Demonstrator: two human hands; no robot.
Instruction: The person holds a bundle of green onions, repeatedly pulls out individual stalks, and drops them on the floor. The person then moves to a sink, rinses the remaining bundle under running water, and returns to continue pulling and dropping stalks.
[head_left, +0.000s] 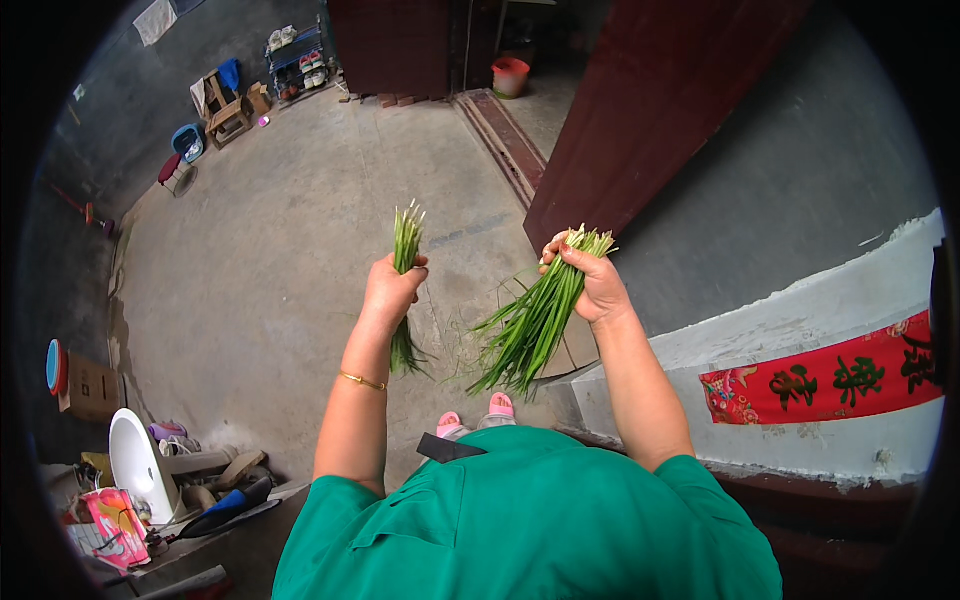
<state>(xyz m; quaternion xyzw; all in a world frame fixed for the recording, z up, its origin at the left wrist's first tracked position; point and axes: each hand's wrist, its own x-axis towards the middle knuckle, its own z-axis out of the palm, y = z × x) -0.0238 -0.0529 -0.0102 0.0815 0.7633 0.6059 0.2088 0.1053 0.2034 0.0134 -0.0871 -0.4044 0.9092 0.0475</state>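
Observation:
My left hand (394, 289) is closed around a thin bunch of long green leafy stalks (407, 240), likely garlic chives, with the pale cut ends up and the leaf tips hanging below the fist. To its right, my right hand (592, 281) grips a thicker bunch of the same green stalks (529, 326). Its pale ends stick out above my thumb, and its leaves fan down and to the left. The two bunches are apart, held in the air above the concrete floor. The palms are hidden.
A dark red door (645, 112) stands ajar ahead to the right, beside its sill (502, 142). A red bucket (511, 77) is past the doorway. A shoe rack (296, 64) and wooden chair (225, 112) line the far wall. A white ceramic basin (139, 465) lies among clutter at lower left.

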